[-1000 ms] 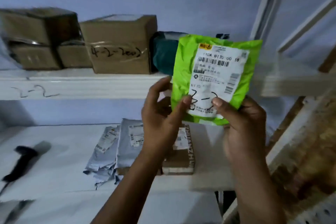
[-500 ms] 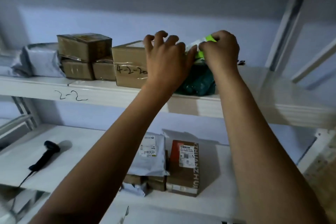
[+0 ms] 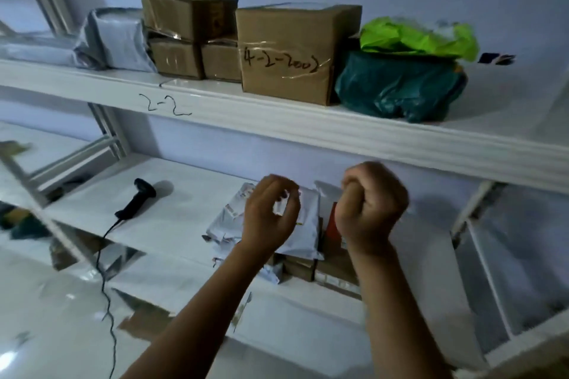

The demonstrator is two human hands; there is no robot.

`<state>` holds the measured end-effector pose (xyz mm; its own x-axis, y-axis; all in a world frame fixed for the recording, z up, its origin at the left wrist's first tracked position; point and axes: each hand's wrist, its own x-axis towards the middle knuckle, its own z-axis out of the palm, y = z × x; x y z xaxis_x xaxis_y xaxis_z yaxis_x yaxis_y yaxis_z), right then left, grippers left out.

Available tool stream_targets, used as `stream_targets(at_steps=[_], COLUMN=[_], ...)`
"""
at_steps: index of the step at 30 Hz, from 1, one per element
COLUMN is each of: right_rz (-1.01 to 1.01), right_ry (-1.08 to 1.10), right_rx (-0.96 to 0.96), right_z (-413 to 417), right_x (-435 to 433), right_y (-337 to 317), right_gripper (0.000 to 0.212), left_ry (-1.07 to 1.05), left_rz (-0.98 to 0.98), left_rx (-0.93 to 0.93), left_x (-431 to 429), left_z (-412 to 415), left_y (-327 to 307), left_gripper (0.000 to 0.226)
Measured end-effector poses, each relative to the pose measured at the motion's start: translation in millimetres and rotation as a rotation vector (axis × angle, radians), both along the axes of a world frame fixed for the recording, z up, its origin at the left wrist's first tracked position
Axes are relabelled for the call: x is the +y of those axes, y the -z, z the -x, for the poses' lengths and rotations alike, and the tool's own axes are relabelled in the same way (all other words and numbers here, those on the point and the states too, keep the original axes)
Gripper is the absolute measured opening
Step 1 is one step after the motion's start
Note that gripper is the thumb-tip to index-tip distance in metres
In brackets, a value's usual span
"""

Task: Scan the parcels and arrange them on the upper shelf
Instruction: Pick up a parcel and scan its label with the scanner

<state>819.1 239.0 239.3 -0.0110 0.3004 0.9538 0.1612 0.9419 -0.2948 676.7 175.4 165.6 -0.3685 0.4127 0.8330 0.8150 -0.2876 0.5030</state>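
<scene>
Head view: your left hand (image 3: 271,212) hangs loosely curled, empty; your right hand (image 3: 369,206) is fisted, empty; green parcel (image 3: 415,38) tops teal parcel (image 3: 400,86).

parcel pile (image 3: 221,224) partly hidden, grey mailer (image 3: 30,49) cropped

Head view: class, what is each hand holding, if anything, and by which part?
Nothing is held. The left hand is loosely curled and the right hand is a fist, both empty.
</scene>
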Motion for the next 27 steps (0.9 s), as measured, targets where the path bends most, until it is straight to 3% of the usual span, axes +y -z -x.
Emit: stream_targets(at_steps=[2,4,5,7,9,12,15,18,19,22,25,27], right_rz=[0.476,0.924,1.094,1.341,1.499,1.602,1.592,1.576,1.598,1.648,1.771,1.761], right_ry=[-0.009,0.089,0.103,0.104,0.094,0.028,-0.044,-0.202,-0.247,-0.404,-0.618,-0.632], right_rx=[-0.257,-0.604,-0.713,-0.721,-0.599,-0.378,-0.184,0.011,0.066,0.157,0.089,0.062], right_z=[30.5,55.1,62.6,70.8,74.3,80.1,86.6,97.8,104.0,134.6,174.5,208.9], right_x=[9.9,27.5,33.1,37.1,39.7,42.7,35.6,6.7,-9.0,-43.9,-74.3,-101.9], right_y=[63.5,124.0,146.8,175.7,194.4,209.8,210.9,218.6,218.2,223.0,226.3,223.0], right_gripper=[0.023,0.03,0.044,0.067,0.071,0.071,0.074,0.1,0.098,0.061,0.068,0.037], left_ry=[-0.17,-0.334,-0.369,-0.35,-0.232,-0.05,-0.055,-0.032,-0.014,-0.044,-0.081,-0.093], left_rz=[0.316,0.677,0.783,0.845,0.853,0.767,0.644,0.545,0.507,0.463,0.429,0.429], left_rx=[-0.316,-0.566,-0.668,-0.852,-1.058,-1.319,-1.248,-1.215,-1.232,-1.249,-1.279,-1.297], left_x=[6.6,10.5,11.0,9.9,11.1,10.9,0.7,-26.9,-42.0,-86.3,-128.7,-155.1], left_z=[17.7,38.1,47.3,61.7,68.4,76.3,82.3,93.0,97.2,118.2,150.6,186.9], left_y=[58.4,98.0,110.9,127.0,129.4,124.6,108.3,98.5,97.8,101.8,102.4,108.7], left_gripper=[0.014,0.043,0.058,0.07,0.068,0.056,0.038,0.029,0.029,0.028,0.041,0.047])
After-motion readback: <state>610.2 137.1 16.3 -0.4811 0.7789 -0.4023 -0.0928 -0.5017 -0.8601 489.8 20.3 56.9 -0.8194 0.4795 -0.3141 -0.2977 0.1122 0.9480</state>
